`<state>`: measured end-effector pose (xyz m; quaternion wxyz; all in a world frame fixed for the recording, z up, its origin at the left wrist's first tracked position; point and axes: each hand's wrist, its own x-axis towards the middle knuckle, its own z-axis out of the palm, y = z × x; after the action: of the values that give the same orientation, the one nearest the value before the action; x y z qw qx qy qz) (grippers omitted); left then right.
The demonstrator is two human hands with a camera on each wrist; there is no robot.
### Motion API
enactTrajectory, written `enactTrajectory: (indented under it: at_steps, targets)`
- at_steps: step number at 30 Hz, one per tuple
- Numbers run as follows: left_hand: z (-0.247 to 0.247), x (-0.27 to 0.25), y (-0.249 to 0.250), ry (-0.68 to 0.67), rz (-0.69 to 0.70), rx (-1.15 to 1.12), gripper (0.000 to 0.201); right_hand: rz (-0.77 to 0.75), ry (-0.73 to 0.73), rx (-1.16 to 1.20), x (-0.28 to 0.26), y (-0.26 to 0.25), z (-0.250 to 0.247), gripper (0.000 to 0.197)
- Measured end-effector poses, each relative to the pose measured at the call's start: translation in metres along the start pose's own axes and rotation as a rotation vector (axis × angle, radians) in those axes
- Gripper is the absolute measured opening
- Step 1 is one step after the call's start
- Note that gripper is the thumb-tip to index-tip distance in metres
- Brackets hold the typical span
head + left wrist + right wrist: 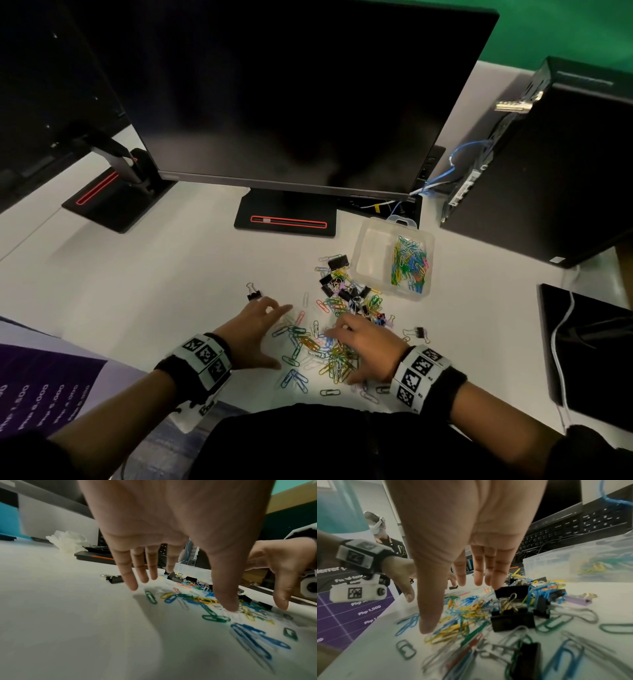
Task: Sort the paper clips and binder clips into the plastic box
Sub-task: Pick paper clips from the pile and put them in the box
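While my left hand (255,334) and right hand (364,346) hang spread and empty over the paper clips (320,346), the plastic box (368,246) sits up and to the right, nearer my right hand. The binder clips (342,284) lie between.

A white counter (144,274) fills the scene under dim, even light. A large dark monitor (291,96) stands at the middle on a black base with a red outline (286,222); a second monitor (41,85) stands to the left on a like base. A black computer tower (555,164) sits at the right, blue cables (455,164) running behind it. A green wall (561,27) shows beyond. A purple printed sheet (44,390) lies at the near left edge, a black pad (592,353) at the right.
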<state>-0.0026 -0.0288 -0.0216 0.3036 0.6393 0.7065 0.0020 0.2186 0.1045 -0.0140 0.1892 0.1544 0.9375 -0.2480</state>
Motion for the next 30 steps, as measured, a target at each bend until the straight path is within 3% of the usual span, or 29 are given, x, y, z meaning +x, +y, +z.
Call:
enactTrajectory:
  at_steps: [4,11,15,22,30]
  targets:
    - [0.010,-0.003,0.002,-0.105,-0.101,0.054,0.126,0.072,-0.083,0.034,0.004,-0.005,0.011,0.103]
    - [0.020,0.025,0.032,-0.074,-0.045,-0.028,0.109,0.156,0.042,0.210,0.026,-0.014,0.016,0.099]
    - [0.023,0.037,0.041,0.003,-0.057,-0.132,0.088,0.210,0.124,0.268,0.036,-0.012,0.018,0.082]
    - [0.021,0.046,0.046,0.027,0.006,-0.092,0.039,0.196,0.224,0.281,0.037,-0.010,0.015,0.026]
    - [0.012,0.060,0.043,-0.017,-0.037,-0.156,0.025,0.219,0.419,0.510,0.015,0.010,0.001,0.012]
